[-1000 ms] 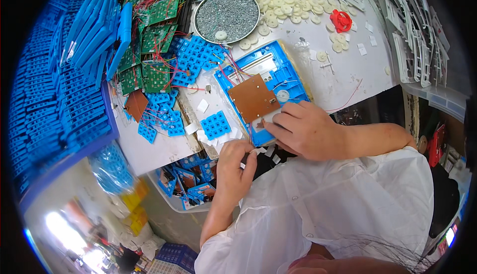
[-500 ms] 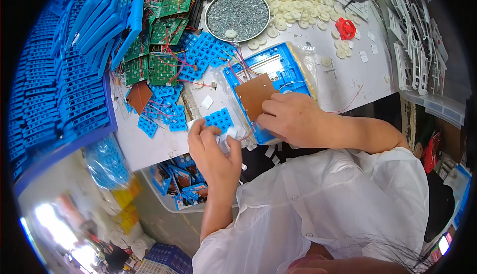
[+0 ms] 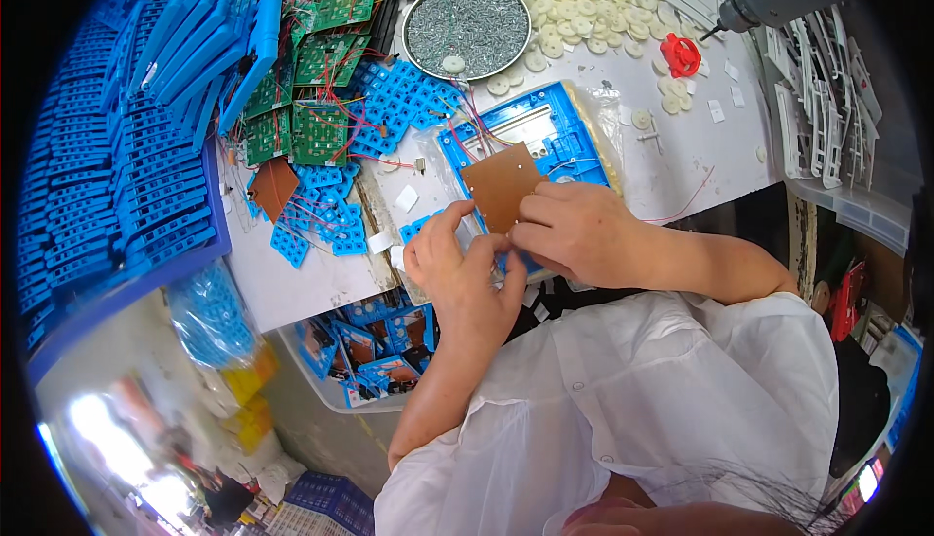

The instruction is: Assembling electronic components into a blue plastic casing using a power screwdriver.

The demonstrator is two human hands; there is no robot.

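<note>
Cluttered white bench, blue frame at near edge. Brown board lies on frame. Right hand fingers press board's near edge; left hand fingers pinch small part beside it. Screw bowl far; green boards left.

I saw a loose white shirt with short, creased sleeves on the person. Both forearms were bare; left hand and right hand wore no gloves, rings or watch.
</note>
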